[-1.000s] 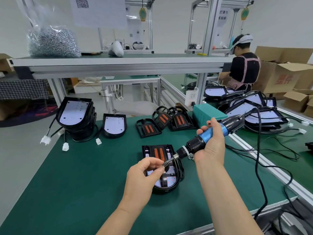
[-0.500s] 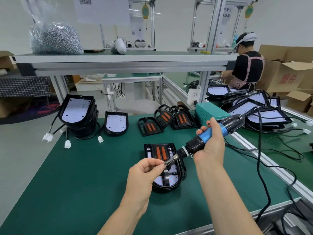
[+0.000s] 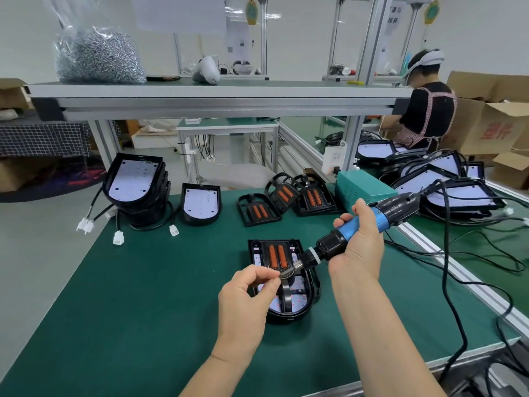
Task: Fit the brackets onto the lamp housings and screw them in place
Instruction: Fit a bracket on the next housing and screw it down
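Barely anything has moved since half a second ago: both hands hold the same pose over the work, and the view has only drifted a touch.

Left hand (image 3: 246,293): thumb and forefinger are pinched together right at the bit tip, other fingers curled under. Whatever they hold is hidden between the fingertips. I take it to be a screw being seated on the bit, so it stays put on the way down.

Right hand (image 3: 357,245): fingers are wrapped fully round the blue grip of the electric screwdriver (image 3: 329,244). The driver is tilted nose-down toward the left hand and held above the work, not yet on a hole. Its cable (image 3: 446,282) trails off to the right, out of the way.

Lamp housing (image 3: 286,318) lies flat on the green bench mat (image 3: 143,310), directly under the bit. One bracket (image 3: 276,255), the one with orange strips, already sits on its far end. I can't tell which holes are already filled.

Supplies are staged within reach:
- Spare brackets (image 3: 259,210) lie just behind.
- More housings (image 3: 134,184) are stacked far left, wired connectors hanging off the bench edge.
- A bag of screws (image 3: 97,55) sits on the upper shelf.
- The teal driver power box (image 3: 360,187) is beside the right hand.

Judgement: screw-loading step, fastening of this unit in progress. Next the tip needs to come down square into a bracket hole, or the screw tips off the bit.
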The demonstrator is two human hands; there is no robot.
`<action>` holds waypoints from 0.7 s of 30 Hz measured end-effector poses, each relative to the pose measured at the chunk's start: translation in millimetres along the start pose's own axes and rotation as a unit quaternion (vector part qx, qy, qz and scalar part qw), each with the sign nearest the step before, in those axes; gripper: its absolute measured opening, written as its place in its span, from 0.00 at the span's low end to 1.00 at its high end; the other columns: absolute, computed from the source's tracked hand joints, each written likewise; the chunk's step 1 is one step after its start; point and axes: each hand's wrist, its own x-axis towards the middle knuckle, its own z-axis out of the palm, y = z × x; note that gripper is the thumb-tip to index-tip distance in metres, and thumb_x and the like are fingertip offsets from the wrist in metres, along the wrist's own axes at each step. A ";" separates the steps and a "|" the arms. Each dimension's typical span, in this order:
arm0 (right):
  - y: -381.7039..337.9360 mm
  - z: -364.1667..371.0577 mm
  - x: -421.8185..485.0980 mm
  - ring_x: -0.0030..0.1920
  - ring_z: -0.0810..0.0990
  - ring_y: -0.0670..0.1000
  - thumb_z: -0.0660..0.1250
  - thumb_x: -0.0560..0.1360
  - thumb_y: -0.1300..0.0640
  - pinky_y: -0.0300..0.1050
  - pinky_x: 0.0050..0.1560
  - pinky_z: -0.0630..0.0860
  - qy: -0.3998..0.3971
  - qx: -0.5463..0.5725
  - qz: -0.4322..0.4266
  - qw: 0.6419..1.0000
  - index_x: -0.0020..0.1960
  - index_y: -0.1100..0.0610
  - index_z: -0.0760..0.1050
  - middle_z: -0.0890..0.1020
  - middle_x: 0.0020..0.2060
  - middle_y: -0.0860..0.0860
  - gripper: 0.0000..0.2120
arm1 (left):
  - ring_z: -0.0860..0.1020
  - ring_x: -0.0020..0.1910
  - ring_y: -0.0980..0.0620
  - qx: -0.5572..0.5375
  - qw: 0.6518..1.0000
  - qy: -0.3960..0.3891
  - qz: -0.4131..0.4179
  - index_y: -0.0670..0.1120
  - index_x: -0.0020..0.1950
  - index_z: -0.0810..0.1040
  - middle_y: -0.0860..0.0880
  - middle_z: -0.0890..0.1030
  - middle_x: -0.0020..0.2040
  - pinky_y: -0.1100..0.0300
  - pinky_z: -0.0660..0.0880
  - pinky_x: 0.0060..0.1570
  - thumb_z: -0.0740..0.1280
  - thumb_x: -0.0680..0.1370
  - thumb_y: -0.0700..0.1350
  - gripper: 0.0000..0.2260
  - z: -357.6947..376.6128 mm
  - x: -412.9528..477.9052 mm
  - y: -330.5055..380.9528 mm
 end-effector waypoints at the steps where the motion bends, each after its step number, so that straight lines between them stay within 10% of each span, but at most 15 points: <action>1: 0.2 0.8 1.0 0.27 0.78 0.44 0.74 0.76 0.58 0.37 0.32 0.77 -0.001 0.004 0.000 1.000 0.56 0.57 0.74 0.79 0.27 0.46 0.12 | 0.82 0.46 0.48 -0.006 1.000 -0.008 0.000 0.58 0.45 0.84 0.51 0.85 0.42 0.43 0.78 0.56 0.76 0.73 0.41 0.10 -0.8 0.9 1.7; 9: -1.7 20.2 13.6 0.29 0.78 0.45 0.73 0.76 0.58 0.37 0.34 0.78 -0.021 -0.009 -0.040 0.999 0.56 0.58 0.74 0.79 0.28 0.46 0.12 | 0.76 0.57 0.61 0.063 0.997 0.040 -0.008 0.63 0.60 0.73 0.62 0.82 0.53 0.63 0.69 0.56 0.76 0.69 0.55 0.21 -15.2 18.2 -10.5; 15: 9.3 47.7 24.2 0.30 0.75 0.48 0.73 0.77 0.59 0.41 0.33 0.76 -0.074 -0.045 -0.073 0.994 0.51 0.56 0.75 0.76 0.32 0.50 0.07 | 0.75 0.61 0.49 0.175 0.963 -0.044 -0.198 0.48 0.75 0.63 0.50 0.74 0.65 0.56 0.70 0.57 0.76 0.67 0.65 0.43 -9.9 55.6 -28.1; 21: 38.1 70.5 38.6 0.29 0.76 0.47 0.73 0.76 0.62 0.41 0.30 0.76 -0.132 -0.096 -0.118 0.979 0.48 0.57 0.74 0.76 0.30 0.49 0.07 | 0.78 0.53 0.49 0.247 0.940 -0.095 -0.215 0.46 0.57 0.68 0.52 0.77 0.54 0.51 0.77 0.55 0.77 0.62 0.66 0.35 14.1 86.4 -24.6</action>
